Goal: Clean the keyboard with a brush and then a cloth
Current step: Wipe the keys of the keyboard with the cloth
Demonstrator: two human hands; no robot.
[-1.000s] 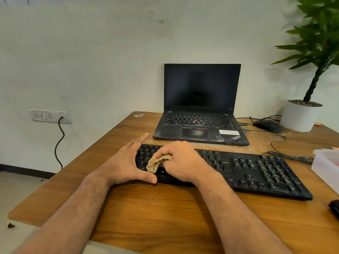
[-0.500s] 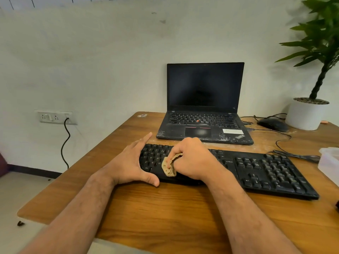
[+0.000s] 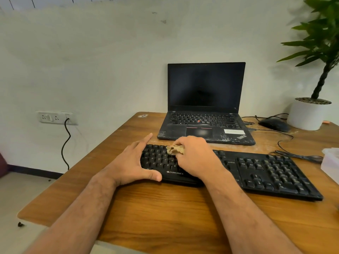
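Two bare forearms reach in from the near edge of the wooden surface to the black keyboard, which lies flat across it with its long side toward the person. The left hand braces the keyboard's left end, fingers straight along the edge and thumb pressed against the front rim, holding nothing. The right hand is curled round a small beige cloth, bunched up and pressed onto the upper key rows left of centre. The cloth looks soft and limp, so it would best be taken as a wad under the fingertips; the keyboard looks light and rigid and likely to slide unless steadied at an end, as it is here. Most of the cloth is hidden under the right hand, as are the keys below it. No brush can be made out. Farther back stands an open laptop, screen dark, and a pale container is cut off at the right edge.
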